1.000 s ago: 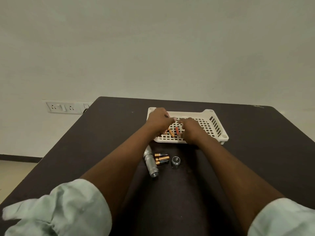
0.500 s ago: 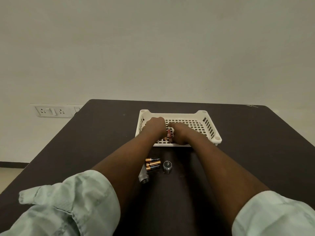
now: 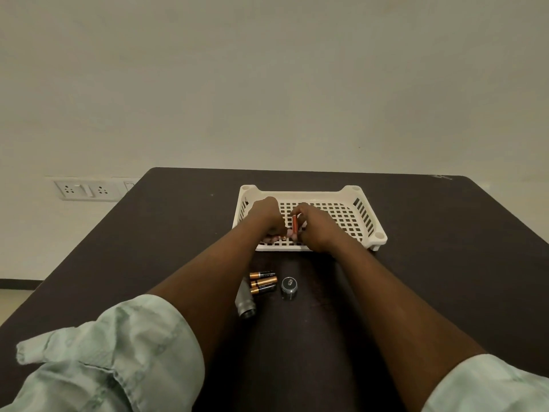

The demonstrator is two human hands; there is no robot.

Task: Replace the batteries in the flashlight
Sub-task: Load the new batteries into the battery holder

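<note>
Head view: our right hand point(image 3: 315, 230) pinches an upright red cylindrical battery point(image 3: 294, 223); our left hand point(image 3: 267, 218) curls beside it over the white perforated plastic basket point(image 3: 353, 215), its hold hidden. We risk mixing it with the three black-and-copper batteries point(image 3: 262, 282) lying just behind our hands.

I'm seeing the basket's walls point(image 3: 364, 212) hemming both hands; nearer me, three loose batteries point(image 3: 262, 282), cap point(image 3: 289, 287) and flashlight body point(image 3: 245, 301) are cluttering the retreat path.

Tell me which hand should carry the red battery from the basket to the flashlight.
Right, probably. The right hand already pinches the red battery upright over the basket; the left hand is busy low in it. The flashlight lies near, under the left forearm.
</note>
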